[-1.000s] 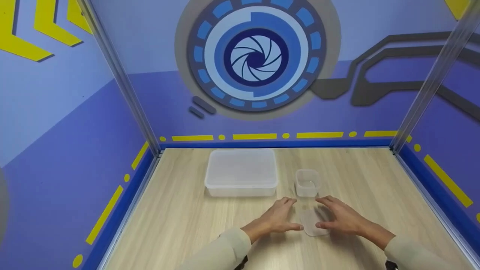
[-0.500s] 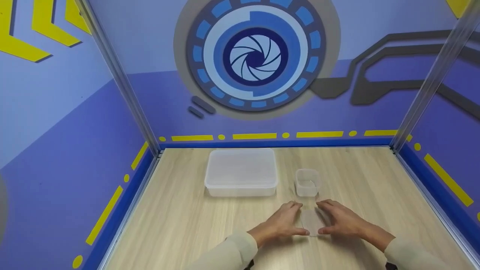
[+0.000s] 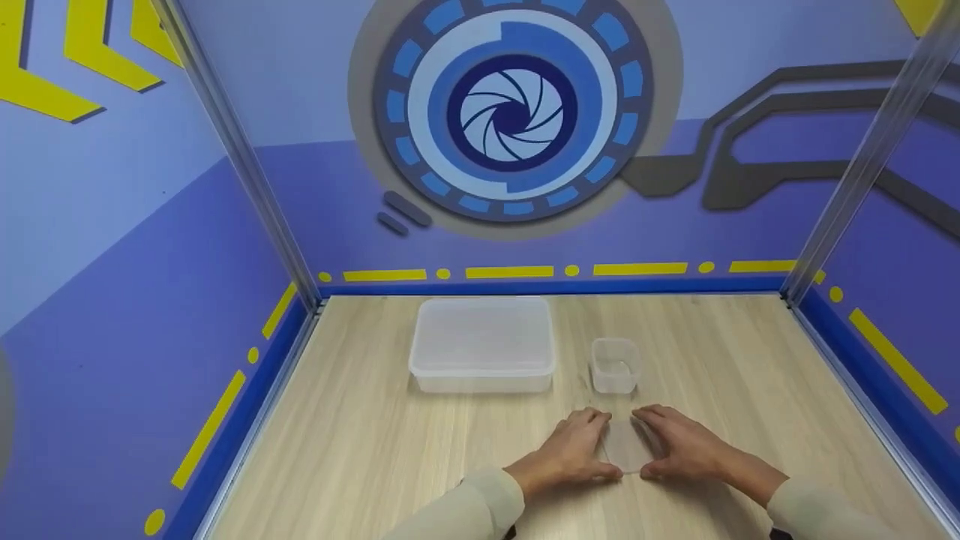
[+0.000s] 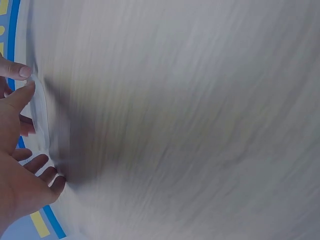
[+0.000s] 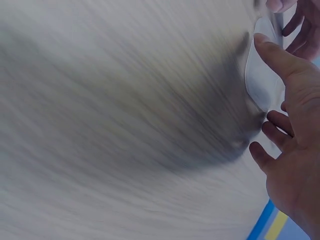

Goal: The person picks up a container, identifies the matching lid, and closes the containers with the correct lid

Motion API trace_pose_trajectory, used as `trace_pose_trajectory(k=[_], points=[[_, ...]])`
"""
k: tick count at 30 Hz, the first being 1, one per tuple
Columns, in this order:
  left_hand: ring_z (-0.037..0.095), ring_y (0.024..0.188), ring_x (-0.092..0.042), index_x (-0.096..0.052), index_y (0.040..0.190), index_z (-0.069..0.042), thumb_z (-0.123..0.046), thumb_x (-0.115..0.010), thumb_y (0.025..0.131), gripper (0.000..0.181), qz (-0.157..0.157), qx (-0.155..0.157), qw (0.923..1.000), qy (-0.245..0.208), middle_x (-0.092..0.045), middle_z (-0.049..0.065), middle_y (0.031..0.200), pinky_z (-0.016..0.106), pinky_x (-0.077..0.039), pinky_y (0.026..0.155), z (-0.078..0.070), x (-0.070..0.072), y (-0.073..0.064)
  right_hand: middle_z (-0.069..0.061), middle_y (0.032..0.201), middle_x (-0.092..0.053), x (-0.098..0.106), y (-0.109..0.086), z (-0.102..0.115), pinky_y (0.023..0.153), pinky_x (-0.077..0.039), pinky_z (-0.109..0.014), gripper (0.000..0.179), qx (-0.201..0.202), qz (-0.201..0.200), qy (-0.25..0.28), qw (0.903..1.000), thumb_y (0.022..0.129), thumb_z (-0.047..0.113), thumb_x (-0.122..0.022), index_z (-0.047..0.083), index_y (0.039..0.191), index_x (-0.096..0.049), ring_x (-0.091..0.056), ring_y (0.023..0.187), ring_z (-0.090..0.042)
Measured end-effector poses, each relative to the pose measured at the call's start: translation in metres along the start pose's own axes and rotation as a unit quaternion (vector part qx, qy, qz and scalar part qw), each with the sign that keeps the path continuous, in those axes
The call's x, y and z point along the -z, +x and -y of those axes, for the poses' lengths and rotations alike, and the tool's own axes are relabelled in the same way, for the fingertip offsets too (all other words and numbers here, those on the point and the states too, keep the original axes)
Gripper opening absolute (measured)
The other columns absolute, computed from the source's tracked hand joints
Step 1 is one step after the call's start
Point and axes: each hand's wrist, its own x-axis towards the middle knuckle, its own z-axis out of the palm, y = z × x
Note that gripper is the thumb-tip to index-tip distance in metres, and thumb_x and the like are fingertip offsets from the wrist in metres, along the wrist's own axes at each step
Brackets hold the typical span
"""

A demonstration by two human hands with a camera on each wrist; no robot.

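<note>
A small translucent plastic lid (image 3: 627,444) lies between my two hands in the head view. My left hand (image 3: 568,453) holds its left side, thumb at the near corner and fingertips at the far one. Opposite it, my right hand (image 3: 684,448) grips the right side the same way. The left wrist view catches the lid (image 4: 41,117) edge-on beside the left thumb. In the right wrist view the right thumb touches the rim of the lid (image 5: 261,75). Just beyond the fingertips stands a small clear square container (image 3: 615,365), uncovered.
A large translucent rectangular box (image 3: 482,345) with its lid on stands at the back left of the wooden table (image 3: 360,435). Blue printed panels (image 3: 300,210) wall the table at the back and both sides, with metal posts at the corners.
Both hands have drawn in around the small lid, the left moving right and slightly nearer. Their thumbs now meet its near corners. Box and container have stayed put.
</note>
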Motion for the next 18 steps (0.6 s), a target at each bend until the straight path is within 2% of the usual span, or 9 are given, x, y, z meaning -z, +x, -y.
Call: trace_pose_trajectory(k=[10,18], points=[[0.009,0.135,-0.048,-0.053,0.153,-0.020,-0.060,-0.083,0.086,0.083,-0.028,-0.010,0.9982,0.052,-0.055,-0.011,0.142,0.031,-0.045,0.107,0.0030,-0.0078,0.0018,-0.019,0.144,-0.058,-0.0014,0.0016,-0.0012,0.105,-0.047,-0.061,0.091,0.009,-0.014,-0.018,0.9997,0.080,0.045,-0.093,-0.005,0.146,-0.055,-0.056,0.133,-0.043],[0.006,0.129,-0.052,-0.060,0.145,-0.025,-0.058,-0.086,0.084,0.074,-0.038,0.010,0.9980,0.049,-0.061,-0.014,0.134,0.031,-0.048,0.102,0.0015,-0.0087,0.0054,-0.018,0.138,-0.062,-0.0012,0.0014,-0.0010,0.102,-0.049,-0.060,0.086,0.031,-0.021,-0.033,0.9988,0.082,0.050,-0.090,-0.004,0.141,-0.060,-0.059,0.128,-0.042]])
